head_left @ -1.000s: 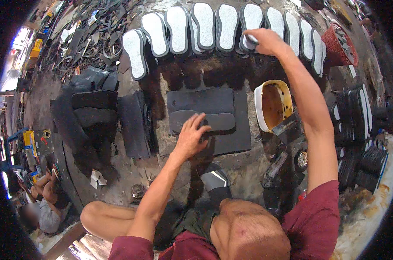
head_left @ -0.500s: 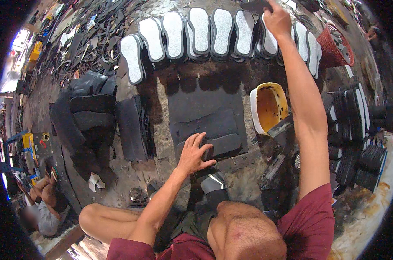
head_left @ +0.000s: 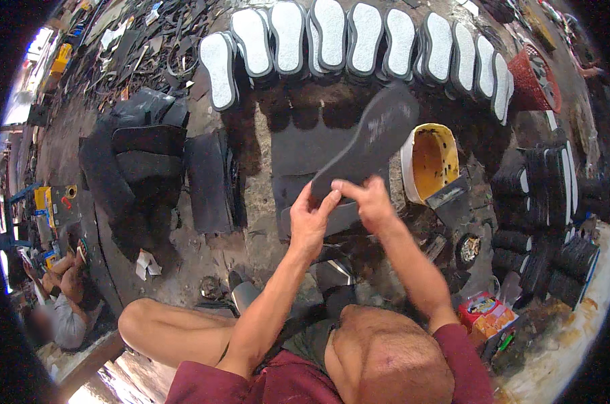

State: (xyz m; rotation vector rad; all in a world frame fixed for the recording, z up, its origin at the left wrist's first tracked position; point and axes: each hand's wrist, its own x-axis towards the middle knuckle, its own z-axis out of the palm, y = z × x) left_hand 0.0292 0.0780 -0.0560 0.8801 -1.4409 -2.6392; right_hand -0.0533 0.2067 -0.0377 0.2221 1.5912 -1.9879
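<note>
A dark shoe sole (head_left: 382, 128) slants up and to the right in front of me, its narrow end between my hands. My left hand (head_left: 309, 219) grips that end from the left, with thumb and fingers closed. From the right, my right hand (head_left: 372, 204) pinches the same end, its thumb lying close to the left thumb. Below the sole lies a flat black sheet (head_left: 295, 145) with smaller dark pieces on it. A cut-down white tub (head_left: 408, 168) with amber residue inside stands right of my hands, and a flat dark tool (head_left: 448, 192) rests at its near edge.
White-topped soles (head_left: 328, 37) stand in an arc of stacks along the far side. Folded black sheets (head_left: 147, 145) and a stack of dark panels (head_left: 207, 182) lie to the left. A red basket (head_left: 534, 81) and more sole stacks (head_left: 547, 188) are right. Another person (head_left: 66, 306) sits at lower left.
My right hand has come back from the far row with the dark sole. My left hand has lifted off the pieces on the sheet and closed on the sole's near end.
</note>
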